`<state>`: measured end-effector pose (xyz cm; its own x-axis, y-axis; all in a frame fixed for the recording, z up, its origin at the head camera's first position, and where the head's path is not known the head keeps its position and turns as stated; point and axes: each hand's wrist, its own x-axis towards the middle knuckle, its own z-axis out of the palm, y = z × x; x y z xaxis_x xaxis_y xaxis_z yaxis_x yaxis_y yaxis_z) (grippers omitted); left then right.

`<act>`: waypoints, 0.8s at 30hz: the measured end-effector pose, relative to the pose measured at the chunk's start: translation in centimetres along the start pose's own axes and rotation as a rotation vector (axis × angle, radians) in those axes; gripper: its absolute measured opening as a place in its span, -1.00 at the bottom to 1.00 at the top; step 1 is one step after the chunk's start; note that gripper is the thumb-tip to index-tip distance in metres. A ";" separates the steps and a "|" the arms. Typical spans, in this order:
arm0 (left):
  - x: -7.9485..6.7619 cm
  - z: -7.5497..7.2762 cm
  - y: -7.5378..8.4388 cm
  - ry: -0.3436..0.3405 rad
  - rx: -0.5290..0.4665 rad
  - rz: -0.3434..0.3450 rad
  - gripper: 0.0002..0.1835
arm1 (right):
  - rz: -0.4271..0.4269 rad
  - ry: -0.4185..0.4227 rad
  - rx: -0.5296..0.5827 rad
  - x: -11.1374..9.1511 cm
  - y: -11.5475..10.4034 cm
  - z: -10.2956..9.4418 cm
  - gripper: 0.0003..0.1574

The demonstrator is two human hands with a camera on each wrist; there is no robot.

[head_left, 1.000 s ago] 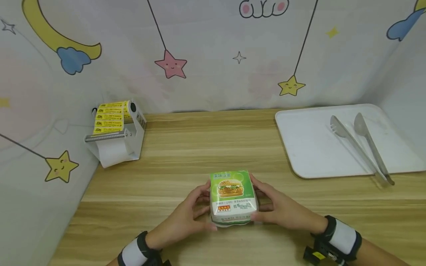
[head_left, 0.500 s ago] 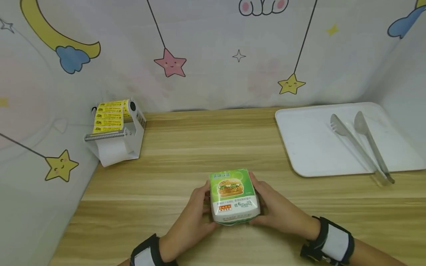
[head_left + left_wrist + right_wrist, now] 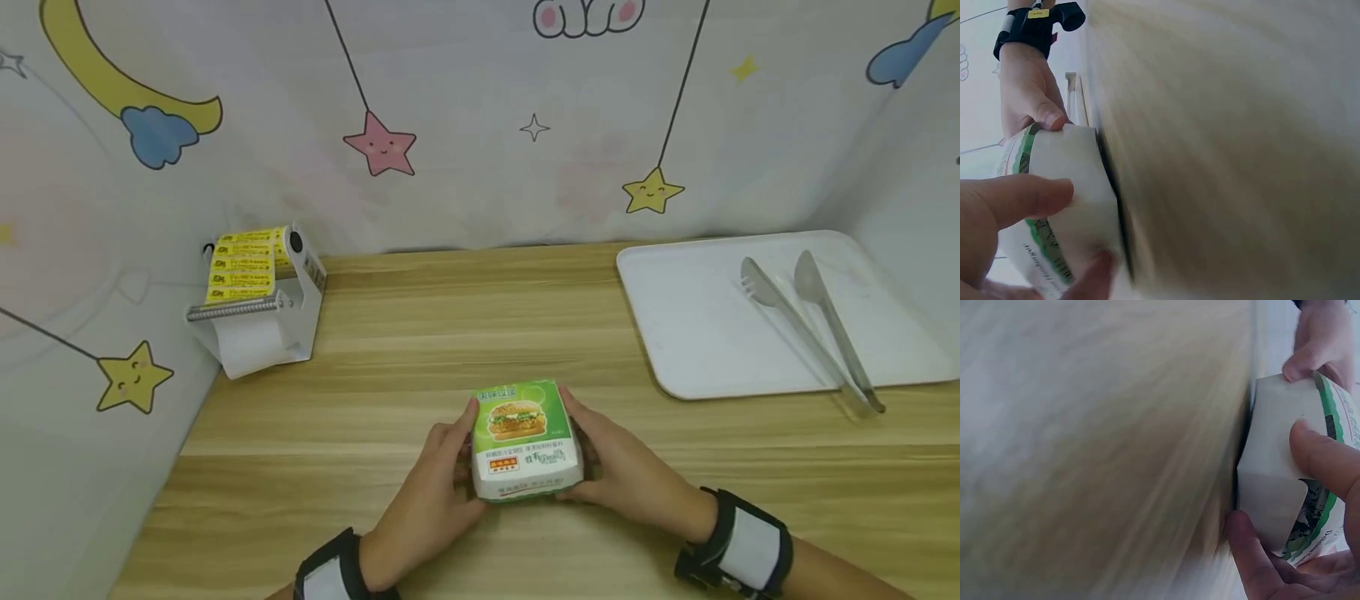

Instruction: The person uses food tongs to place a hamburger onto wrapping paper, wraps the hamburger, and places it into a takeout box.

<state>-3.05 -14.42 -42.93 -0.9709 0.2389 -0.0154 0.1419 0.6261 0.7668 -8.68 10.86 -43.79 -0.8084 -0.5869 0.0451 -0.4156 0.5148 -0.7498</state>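
A green and white burger box (image 3: 527,442) with a printed burger picture stands between my two hands, near the front of the table. My left hand (image 3: 431,483) holds its left side, thumb on the near face. From the right, my right hand (image 3: 622,467) grips the opposite side, its thumb at the near right corner. In the left wrist view the thumb (image 3: 1038,197) lies against the white lower wall. The right wrist view shows a side flap of the box (image 3: 1297,462) and a dark line under its bottom edge; whether it is lifted slightly, I cannot tell.
At the back right lies a white tray (image 3: 697,333) bearing metal cutlery (image 3: 813,333), whose handles overhang its front edge. A label dispenser (image 3: 258,300) with a yellow label roll stands at the back left. A printed cloth wall (image 3: 480,183) closes off the back of the wooden table (image 3: 465,325).
Both hands have closed in on the burger box, and the left hand has shifted right. Its thumb, earlier beside the box's front corner, now lies against it. The box has barely moved.
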 end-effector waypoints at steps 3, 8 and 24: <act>0.0 -0.3 0.0 -0.014 0.098 -0.001 0.20 | 0.008 0.029 -0.100 -0.1 -0.3 0.2 0.54; 0.0 -0.4 0.1 -0.061 0.065 0.005 0.21 | 0.036 -0.059 0.059 0.1 -0.8 0.2 0.55; 0.2 -0.5 0.3 -0.057 -0.054 0.007 0.19 | 0.091 -0.059 0.157 -0.5 -1.3 -0.4 0.42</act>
<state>-3.30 -14.56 -42.39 -0.9571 0.2863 -0.0451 0.1368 0.5837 0.8004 -7.84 10.71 -42.57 -0.8122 -0.5800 -0.0628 -0.2676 0.4661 -0.8433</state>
